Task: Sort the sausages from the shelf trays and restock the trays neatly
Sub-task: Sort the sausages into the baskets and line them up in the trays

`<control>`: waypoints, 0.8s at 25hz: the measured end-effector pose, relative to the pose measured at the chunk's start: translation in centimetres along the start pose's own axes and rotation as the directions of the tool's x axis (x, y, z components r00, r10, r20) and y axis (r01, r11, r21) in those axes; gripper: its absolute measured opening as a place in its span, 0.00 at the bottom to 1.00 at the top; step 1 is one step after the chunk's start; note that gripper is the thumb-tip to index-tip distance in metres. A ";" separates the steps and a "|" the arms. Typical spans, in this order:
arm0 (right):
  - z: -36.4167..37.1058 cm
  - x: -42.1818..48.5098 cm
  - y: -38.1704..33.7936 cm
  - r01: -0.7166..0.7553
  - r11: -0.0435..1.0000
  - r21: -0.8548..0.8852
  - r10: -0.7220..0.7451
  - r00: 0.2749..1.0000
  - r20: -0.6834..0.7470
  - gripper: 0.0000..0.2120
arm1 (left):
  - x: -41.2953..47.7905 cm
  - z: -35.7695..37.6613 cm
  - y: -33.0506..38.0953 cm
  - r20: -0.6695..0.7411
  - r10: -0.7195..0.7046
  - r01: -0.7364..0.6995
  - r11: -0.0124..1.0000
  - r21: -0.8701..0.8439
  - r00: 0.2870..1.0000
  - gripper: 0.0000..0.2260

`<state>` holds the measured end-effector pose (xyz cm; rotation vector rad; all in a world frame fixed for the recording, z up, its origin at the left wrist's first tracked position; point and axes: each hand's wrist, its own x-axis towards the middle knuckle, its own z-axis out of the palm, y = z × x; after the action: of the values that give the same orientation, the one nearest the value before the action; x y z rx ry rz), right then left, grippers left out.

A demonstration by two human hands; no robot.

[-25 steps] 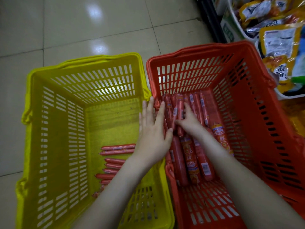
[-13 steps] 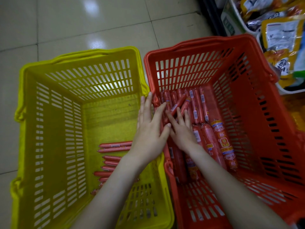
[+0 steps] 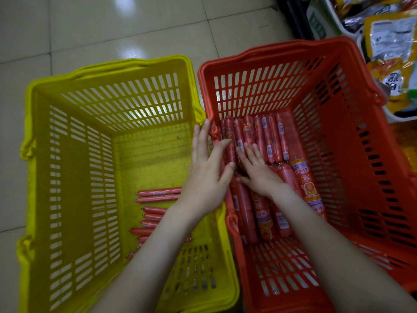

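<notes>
Floor tiles (image 3: pixel 112 30) are topped by a red basket (image 3: pixel 282 47) whose sausages (image 3: pixel 268 136), lying 12-to-6 o'clock, are touched by the flat, empty left hand (image 3: pixel 207 175) and right hand (image 3: pixel 259 175).

Two baskets (image 3: pixel 79 177), two hands (image 3: pixel 205 177)

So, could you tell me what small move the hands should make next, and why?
Probably close the left hand and right hand round a few slim sausages: both rest on that row in the orange basket, with the thick sausages lying nearer.
</notes>
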<state>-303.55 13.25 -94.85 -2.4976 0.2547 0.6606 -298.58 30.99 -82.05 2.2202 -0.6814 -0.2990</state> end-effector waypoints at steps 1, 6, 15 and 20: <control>-0.2 -0.1 0.2 0.018 1.000 -0.024 -0.018 0.999 0.026 0.42 | 0.0 0.0 0.0 0.000 -0.002 0.002 1.000 -0.003 1.000 0.19; -1.9 -0.4 2.4 0.149 0.987 -0.062 -0.140 0.981 0.133 0.44 | -0.1 0.1 -0.2 -0.014 0.010 -0.010 1.000 -0.006 1.000 0.18; -2.2 1.7 0.4 0.024 0.992 -0.123 -0.039 0.992 -0.121 0.29 | 0.0 0.4 -0.6 -0.048 0.031 -0.031 0.999 -0.007 0.998 0.16; -2.4 -0.7 -1.2 -0.035 0.986 -0.166 0.002 0.980 -0.198 0.31 | 0.0 0.4 -1.0 -0.035 0.062 -0.061 0.998 0.024 0.997 0.18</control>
<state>-302.79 13.00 -92.19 -2.7304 0.3066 0.4584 -298.40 31.28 -83.06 2.2159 -0.7351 -0.2209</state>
